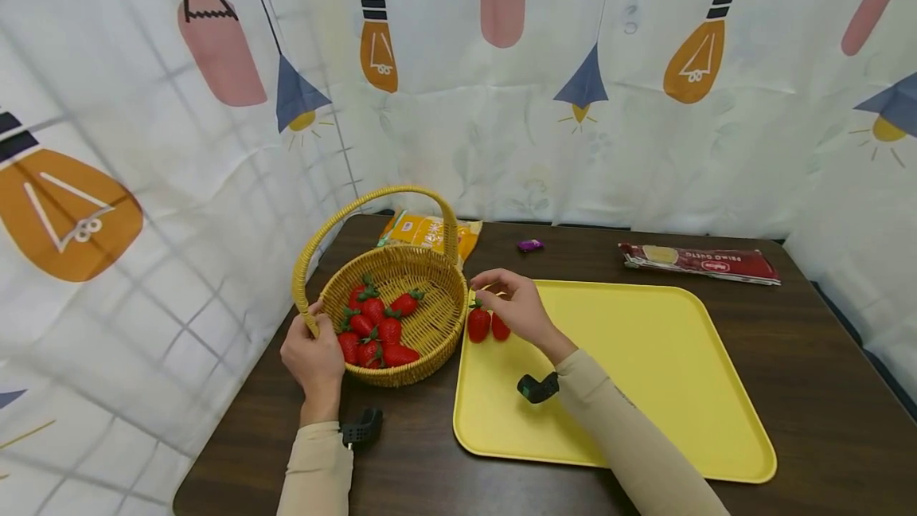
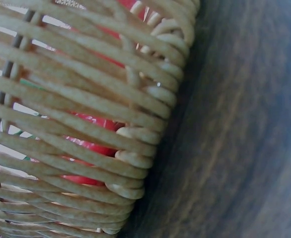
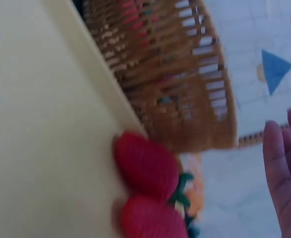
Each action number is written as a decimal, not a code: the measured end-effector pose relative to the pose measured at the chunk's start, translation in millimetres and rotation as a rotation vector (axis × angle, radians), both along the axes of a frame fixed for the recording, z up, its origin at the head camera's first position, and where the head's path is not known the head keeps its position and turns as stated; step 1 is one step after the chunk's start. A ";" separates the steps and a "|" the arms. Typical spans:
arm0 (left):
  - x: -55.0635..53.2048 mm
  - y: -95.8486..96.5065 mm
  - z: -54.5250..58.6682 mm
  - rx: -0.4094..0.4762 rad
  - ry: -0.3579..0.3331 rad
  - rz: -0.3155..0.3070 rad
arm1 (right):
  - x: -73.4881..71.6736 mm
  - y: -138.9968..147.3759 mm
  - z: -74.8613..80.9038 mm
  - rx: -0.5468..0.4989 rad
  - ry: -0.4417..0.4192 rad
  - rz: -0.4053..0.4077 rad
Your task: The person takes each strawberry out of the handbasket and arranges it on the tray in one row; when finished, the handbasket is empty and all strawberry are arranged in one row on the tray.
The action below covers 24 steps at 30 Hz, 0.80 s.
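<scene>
A yellow wicker basket with a tall arched handle stands on the left of the table, with several red strawberries inside. My left hand grips its left rim by the foot of the handle; in the left wrist view, red shows through the woven wall. By the basket's right rim hovers my right hand, fingers loosely bent, with nothing seen in them. Below it, one strawberry and a second strawberry lie side by side at the tray's left edge. In the right wrist view, the fingers are apart from both.
A yellow tray takes up the table's middle and right. Behind the basket lies an orange-yellow packet. A small purple wrapped piece and a long dark-red packet lie along the back. Printed curtains hang behind and beside the table.
</scene>
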<state>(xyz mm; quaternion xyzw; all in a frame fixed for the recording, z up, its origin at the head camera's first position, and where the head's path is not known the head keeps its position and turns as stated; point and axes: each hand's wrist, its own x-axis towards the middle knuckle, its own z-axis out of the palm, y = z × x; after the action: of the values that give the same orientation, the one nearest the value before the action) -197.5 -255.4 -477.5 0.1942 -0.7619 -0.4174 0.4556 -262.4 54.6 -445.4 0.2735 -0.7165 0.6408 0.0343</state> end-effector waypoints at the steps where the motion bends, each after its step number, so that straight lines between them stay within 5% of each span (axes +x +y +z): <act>1: 0.3 0.1 0.1 0.000 0.001 0.001 | 1.0 -6.1 2.7 0.018 0.000 0.022; 12: 0.2 -0.4 -0.8 -0.025 0.011 0.005 | 5.3 -63.0 22.6 0.029 -0.114 0.324; 24: 0.9 -0.4 -1.1 0.005 0.021 -0.006 | -7.2 -93.4 11.2 0.327 -0.139 0.349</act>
<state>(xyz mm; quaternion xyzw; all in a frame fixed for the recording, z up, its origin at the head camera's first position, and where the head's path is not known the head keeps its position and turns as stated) -196.6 -255.9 -478.6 0.1886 -0.7567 -0.4224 0.4619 -269.5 -38.9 -434.2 0.3502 -0.7531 0.5300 -0.1711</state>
